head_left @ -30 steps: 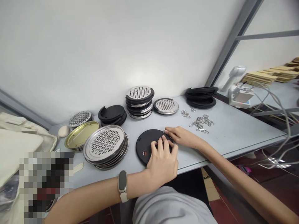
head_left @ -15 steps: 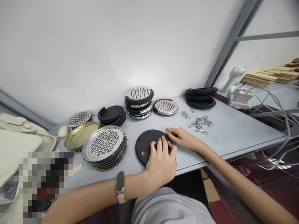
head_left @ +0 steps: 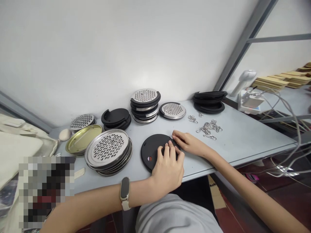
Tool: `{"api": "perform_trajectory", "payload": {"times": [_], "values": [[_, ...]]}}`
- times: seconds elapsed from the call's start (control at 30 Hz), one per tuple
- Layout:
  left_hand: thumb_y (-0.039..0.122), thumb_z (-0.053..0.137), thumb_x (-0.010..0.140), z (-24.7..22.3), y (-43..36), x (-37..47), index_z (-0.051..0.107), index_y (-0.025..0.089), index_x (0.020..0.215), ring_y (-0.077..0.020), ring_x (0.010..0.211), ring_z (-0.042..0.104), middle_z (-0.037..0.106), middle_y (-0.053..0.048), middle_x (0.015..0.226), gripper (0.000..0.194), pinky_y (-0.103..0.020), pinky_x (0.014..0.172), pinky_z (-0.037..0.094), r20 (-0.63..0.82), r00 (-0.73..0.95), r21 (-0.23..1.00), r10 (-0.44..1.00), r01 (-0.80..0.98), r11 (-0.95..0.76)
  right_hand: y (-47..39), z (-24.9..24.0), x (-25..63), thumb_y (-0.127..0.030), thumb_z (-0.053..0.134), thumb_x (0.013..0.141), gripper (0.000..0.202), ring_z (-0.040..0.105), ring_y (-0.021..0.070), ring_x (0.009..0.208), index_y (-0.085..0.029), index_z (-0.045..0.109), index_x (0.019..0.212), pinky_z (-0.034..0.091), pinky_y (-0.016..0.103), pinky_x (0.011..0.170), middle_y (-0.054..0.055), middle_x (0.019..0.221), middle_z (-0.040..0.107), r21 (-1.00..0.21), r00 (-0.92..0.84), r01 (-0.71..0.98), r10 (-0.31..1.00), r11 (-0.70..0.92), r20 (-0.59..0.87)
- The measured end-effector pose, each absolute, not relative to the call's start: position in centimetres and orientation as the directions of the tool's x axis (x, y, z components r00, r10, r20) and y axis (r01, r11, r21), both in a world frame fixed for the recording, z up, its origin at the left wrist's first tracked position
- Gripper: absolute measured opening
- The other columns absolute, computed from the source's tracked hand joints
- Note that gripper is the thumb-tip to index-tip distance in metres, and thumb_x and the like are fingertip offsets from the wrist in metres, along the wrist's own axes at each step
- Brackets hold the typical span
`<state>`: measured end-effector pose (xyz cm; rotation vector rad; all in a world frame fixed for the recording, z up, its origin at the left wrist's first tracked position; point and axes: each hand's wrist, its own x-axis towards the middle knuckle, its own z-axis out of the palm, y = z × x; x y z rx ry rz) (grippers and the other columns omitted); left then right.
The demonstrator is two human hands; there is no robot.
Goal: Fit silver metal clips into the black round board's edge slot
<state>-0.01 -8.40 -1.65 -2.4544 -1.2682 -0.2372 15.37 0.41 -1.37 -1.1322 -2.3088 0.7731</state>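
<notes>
A round black disc (head_left: 153,147) with a small coloured mark lies flat near the table's front edge. My left hand (head_left: 169,165), below the wrist with a watch, rests on its right part, fingers bent and apart, pressing the surface. At the disc's upper right edge, my right hand (head_left: 186,142) pinches a small metal clip (head_left: 171,137), mostly hidden by the fingers. A pile of metal clips (head_left: 209,128) lies to the right, with a smaller group (head_left: 192,119) behind it.
Stacked metal grater discs (head_left: 109,149) and gold discs (head_left: 84,139) stand at left. Behind are black holders (head_left: 116,119), a tall grater stack (head_left: 145,105), a single grater (head_left: 173,110) and black rings (head_left: 209,102). Cables (head_left: 289,106) hang at right, near a white device (head_left: 245,79).
The view has shifted slightly. Both hands stay at the disc in nearly the same pose, with only a slight movement of the right fingers at its edge.
</notes>
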Motion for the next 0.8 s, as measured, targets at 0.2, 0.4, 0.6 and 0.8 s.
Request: {"api": "perform_trajectory", "payload": {"times": [0.2,0.4,0.6,0.8], "values": [[0.031,0.043,0.084,-1.85,-8.31,-0.12,0.045,0.004,0.12,-0.0351,0.12,0.044,0.047,-0.027,0.129,0.045,-0.048,0.1,0.031,0.326,0.598,-0.267,0.732,0.801,-0.535,0.5,-1.23,15.32,-0.027,0.033,0.094,0.021,0.04,0.0112,0.049,-0.021,0.041,0.075,0.032,0.023,0.054,-0.005,0.056,0.042,-0.611,-0.568,0.595,0.811,0.522,0.14],[0.03,0.042,0.084,-2.0,-8.16,-0.11,0.042,0.002,0.121,-0.0369,0.123,0.041,0.045,-0.029,0.129,0.047,-0.044,0.101,0.031,0.328,0.608,-0.258,0.723,0.794,-0.551,0.64,-1.21,15.44,-0.026,0.033,0.093,0.023,0.037,0.0106,0.046,-0.022,0.036,0.07,0.03,0.023,0.052,-0.006,0.053,0.04,-0.606,-0.587,0.594,0.8,0.528,0.122],[0.03,0.043,0.083,-1.73,-8.13,-0.1,0.046,0.006,0.117,-0.0364,0.119,0.045,0.048,-0.025,0.128,0.042,-0.045,0.095,0.036,0.318,0.599,-0.235,0.735,0.801,-0.551,0.61,-1.65,15.39,-0.025,0.036,0.09,0.02,0.035,0.0107,0.044,-0.022,0.037,0.07,0.028,0.023,0.051,-0.006,0.052,0.039,-0.564,-0.571,0.629,0.81,0.535,0.132],[0.03,0.044,0.083,-1.67,-8.2,-0.07,0.046,0.004,0.117,-0.0362,0.119,0.045,0.047,-0.028,0.127,0.043,-0.044,0.094,0.037,0.335,0.599,-0.235,0.728,0.801,-0.551,0.76,-1.18,15.63,-0.025,0.034,0.092,0.023,0.036,0.0105,0.046,-0.021,0.038,0.07,0.029,0.023,0.052,-0.006,0.052,0.039,-0.587,-0.608,0.595,0.785,0.549,0.117]]}}
